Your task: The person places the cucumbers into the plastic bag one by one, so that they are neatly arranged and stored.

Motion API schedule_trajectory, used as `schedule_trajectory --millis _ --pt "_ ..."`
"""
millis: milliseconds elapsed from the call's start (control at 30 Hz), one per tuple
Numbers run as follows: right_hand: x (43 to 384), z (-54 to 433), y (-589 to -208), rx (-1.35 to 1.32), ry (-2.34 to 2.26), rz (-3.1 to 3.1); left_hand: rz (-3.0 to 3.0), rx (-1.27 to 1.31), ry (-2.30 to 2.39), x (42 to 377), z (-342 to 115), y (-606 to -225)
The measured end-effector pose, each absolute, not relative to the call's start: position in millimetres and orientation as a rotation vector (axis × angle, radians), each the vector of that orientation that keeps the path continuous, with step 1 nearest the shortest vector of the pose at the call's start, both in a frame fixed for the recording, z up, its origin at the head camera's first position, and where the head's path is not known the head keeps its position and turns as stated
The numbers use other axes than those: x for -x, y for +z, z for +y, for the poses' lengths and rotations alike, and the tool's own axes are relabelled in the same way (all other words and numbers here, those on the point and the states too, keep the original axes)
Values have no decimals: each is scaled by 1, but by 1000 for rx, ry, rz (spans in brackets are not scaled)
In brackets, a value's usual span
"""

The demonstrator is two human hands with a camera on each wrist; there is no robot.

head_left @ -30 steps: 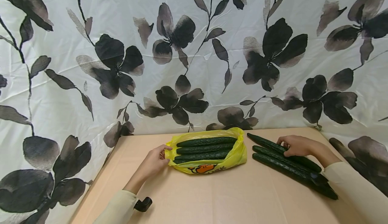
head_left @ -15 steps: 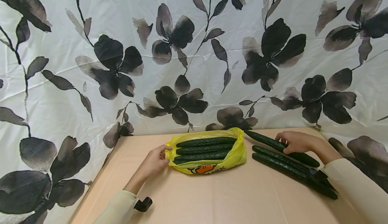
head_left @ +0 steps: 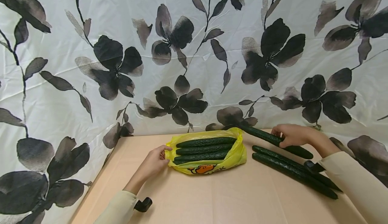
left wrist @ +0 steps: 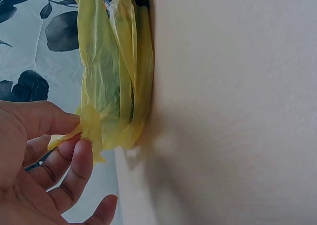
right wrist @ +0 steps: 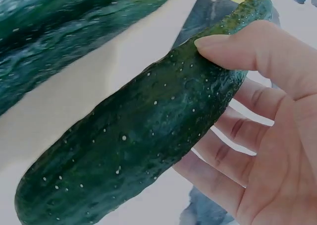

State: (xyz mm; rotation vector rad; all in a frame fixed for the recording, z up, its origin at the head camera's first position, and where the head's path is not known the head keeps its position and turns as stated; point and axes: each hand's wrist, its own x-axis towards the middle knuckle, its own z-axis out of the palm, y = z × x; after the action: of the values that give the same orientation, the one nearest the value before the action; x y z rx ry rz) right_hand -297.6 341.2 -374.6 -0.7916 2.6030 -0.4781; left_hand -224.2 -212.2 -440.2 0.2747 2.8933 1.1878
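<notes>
My left hand (head_left: 155,160) pinches the left end of a yellow plastic bag (head_left: 234,160) near the peach table's (head_left: 212,200) back edge; three long dark-green cucumbers (head_left: 204,149) show inside. By the back right corner, my right hand (head_left: 295,136) grips a bumpy green cucumber (head_left: 263,135); two loose cucumbers (head_left: 288,172) lie nearer me.

Dark letters (head_left: 221,168) are showing on the bag (head_left: 238,157), lower centre of the head view, apparently ending in "CK", the rest blurring.
</notes>
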Motion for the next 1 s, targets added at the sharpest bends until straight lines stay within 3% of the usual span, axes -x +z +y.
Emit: schedule_trajectory --millis 1000 --pt "305 250 -312 1064 -437 2695 2893 -289 1184 223 -213 -439"
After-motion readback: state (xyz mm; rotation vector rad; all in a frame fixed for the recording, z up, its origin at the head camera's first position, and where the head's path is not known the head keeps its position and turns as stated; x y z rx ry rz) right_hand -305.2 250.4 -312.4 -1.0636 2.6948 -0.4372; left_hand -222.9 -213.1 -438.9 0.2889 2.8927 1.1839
